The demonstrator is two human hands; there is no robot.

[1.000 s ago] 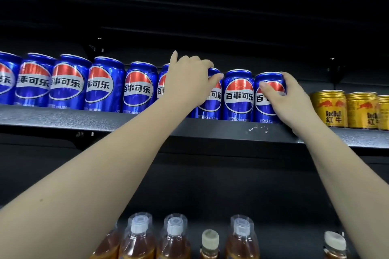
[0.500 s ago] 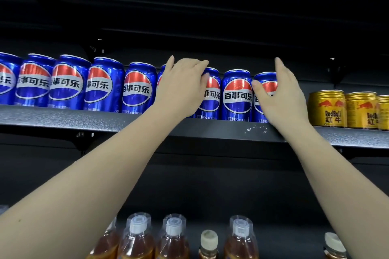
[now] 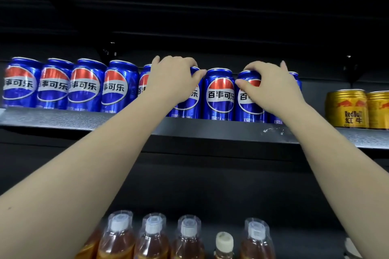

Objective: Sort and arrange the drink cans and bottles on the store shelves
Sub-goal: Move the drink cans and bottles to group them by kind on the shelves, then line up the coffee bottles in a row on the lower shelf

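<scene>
A dark shelf [image 3: 210, 130] is being occupied by a row of blue cola cans [image 3: 84, 86]. One can [image 3: 189, 99] is being gripped by the curled left hand [image 3: 170, 80], and another can [image 3: 248, 99] by the curled right hand [image 3: 271, 88].

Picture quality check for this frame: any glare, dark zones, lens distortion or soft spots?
Head view: bright specular streaks on the blue cans; the recess above the shelf is nearly black, hiding detail; wide-angle bowing tilts the leftmost cans and curves the shelf edge; the tea bottles at the bottom look slightly soft; both hands stay sharp.
</scene>
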